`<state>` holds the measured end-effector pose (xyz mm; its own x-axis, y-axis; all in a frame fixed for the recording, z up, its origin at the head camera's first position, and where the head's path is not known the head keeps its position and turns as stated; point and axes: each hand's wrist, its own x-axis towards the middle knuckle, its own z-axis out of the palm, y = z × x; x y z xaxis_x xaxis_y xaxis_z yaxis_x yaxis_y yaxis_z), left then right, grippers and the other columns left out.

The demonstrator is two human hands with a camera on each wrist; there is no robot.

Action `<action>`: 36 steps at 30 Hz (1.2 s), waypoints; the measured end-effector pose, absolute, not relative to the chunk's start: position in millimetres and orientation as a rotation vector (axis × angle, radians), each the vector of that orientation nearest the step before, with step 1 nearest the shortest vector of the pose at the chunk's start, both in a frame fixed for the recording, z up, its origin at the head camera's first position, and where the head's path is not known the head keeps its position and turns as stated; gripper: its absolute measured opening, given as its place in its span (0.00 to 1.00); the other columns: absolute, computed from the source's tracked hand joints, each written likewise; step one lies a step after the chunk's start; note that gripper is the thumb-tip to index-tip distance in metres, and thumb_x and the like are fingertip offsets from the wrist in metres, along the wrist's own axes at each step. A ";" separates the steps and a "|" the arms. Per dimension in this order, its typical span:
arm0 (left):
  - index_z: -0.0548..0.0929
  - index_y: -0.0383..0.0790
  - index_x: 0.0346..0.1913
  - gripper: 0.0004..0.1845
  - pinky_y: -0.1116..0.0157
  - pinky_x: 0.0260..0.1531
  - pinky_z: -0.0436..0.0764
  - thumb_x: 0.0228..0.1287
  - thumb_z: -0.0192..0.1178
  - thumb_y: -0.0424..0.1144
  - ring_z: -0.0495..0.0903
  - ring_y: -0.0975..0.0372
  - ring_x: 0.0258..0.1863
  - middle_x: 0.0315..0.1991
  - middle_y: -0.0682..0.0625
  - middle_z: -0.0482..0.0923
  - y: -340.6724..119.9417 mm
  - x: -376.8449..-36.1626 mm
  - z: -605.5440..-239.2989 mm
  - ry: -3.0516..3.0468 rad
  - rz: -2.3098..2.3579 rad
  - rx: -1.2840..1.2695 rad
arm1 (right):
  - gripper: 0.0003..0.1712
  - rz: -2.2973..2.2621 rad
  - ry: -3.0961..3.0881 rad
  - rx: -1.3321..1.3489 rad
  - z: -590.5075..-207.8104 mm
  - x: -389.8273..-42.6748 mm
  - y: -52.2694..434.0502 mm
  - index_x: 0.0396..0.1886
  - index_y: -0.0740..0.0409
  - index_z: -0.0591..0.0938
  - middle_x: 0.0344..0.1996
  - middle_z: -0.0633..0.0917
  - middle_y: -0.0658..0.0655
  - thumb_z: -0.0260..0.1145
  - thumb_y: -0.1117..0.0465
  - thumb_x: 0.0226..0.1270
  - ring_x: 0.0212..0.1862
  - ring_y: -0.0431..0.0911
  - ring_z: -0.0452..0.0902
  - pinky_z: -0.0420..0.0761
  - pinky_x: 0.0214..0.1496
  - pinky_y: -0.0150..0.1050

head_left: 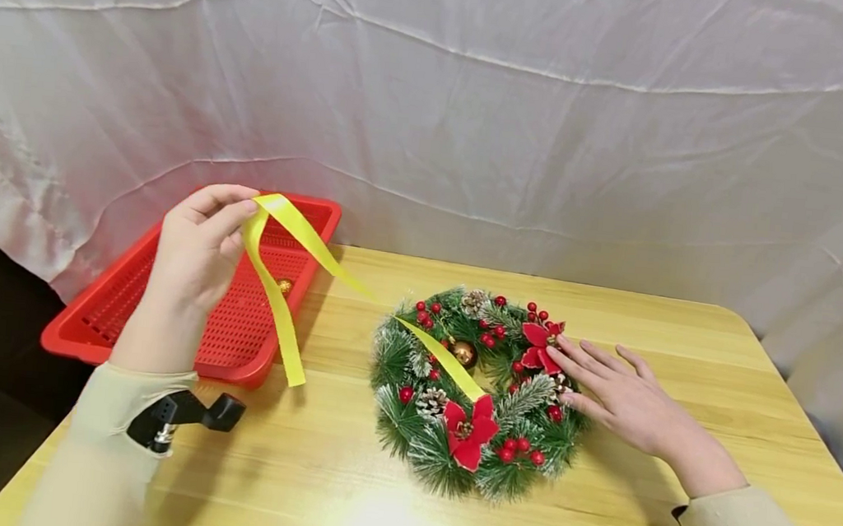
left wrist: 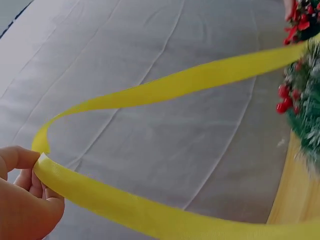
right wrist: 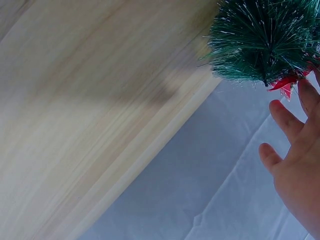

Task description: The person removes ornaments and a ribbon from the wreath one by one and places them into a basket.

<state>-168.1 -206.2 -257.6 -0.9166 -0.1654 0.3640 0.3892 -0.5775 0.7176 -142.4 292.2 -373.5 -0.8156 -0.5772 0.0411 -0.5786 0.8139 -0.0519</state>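
Left hand [head_left: 201,250] pinches satiny ribbon [left wrist: 200,79]; right hand [head_left: 629,403] touches bristly, ring-shaped wreath [head_left: 525,399].

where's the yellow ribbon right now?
In the head view, left of centre: the yellow ribbon is pinched in the left hand, overlapping the red basket in view, with one length reaching right onto the wreath.

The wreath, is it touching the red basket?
Apart. The head view shows wooden table between the wreath and the red basket.
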 end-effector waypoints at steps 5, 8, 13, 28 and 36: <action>0.83 0.22 0.35 0.05 0.69 0.30 0.82 0.57 0.59 0.16 0.81 0.57 0.27 0.30 0.39 0.81 -227.8 -167.8 -257.9 -1.155 -2.520 -0.319 | 0.36 0.099 -2.969 0.947 -373.7 -142.1 292.0 0.76 0.39 0.52 0.75 0.52 0.48 0.49 0.40 0.73 0.73 0.54 0.49 0.34 0.71 0.57; 0.83 0.21 0.35 0.06 0.69 0.29 0.82 0.57 0.57 0.15 0.80 0.57 0.26 0.29 0.39 0.80 -239.8 -167.2 -258.2 -1.136 -2.509 -0.286 | 0.36 0.098 -2.971 0.945 -374.1 -141.7 292.2 0.76 0.38 0.51 0.75 0.53 0.48 0.49 0.40 0.73 0.73 0.54 0.49 0.34 0.71 0.56; 0.82 0.20 0.35 0.06 0.70 0.25 0.81 0.58 0.56 0.14 0.78 0.57 0.23 0.27 0.38 0.80 -258.9 -166.4 -259.1 -1.095 -2.499 -0.223 | 0.36 0.100 -2.973 0.943 -375.0 -141.2 292.5 0.76 0.38 0.51 0.75 0.52 0.48 0.49 0.40 0.73 0.73 0.54 0.49 0.34 0.71 0.56; 0.81 0.20 0.35 0.05 0.66 0.24 0.81 0.57 0.57 0.15 0.75 0.55 0.26 0.32 0.38 0.77 -318.5 -157.4 -259.1 -0.985 -2.487 0.026 | 0.36 0.096 -2.957 0.949 -374.5 -140.9 291.7 0.76 0.39 0.52 0.75 0.53 0.48 0.50 0.41 0.73 0.72 0.54 0.51 0.35 0.71 0.56; 0.80 0.21 0.39 0.07 0.68 0.34 0.83 0.57 0.59 0.17 0.76 0.56 0.37 0.40 0.42 0.74 -337.9 -150.5 -253.4 -1.017 -2.309 0.161 | 0.36 0.102 -2.962 0.946 -373.7 -140.9 291.3 0.76 0.38 0.52 0.75 0.53 0.48 0.50 0.41 0.73 0.72 0.54 0.50 0.36 0.71 0.56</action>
<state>-150.5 -337.9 -253.4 -0.8103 -0.5723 0.1260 0.4793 -0.5236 0.7043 -140.9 291.3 -373.7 -0.8145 -0.5780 0.0493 -0.5800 0.8128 -0.0532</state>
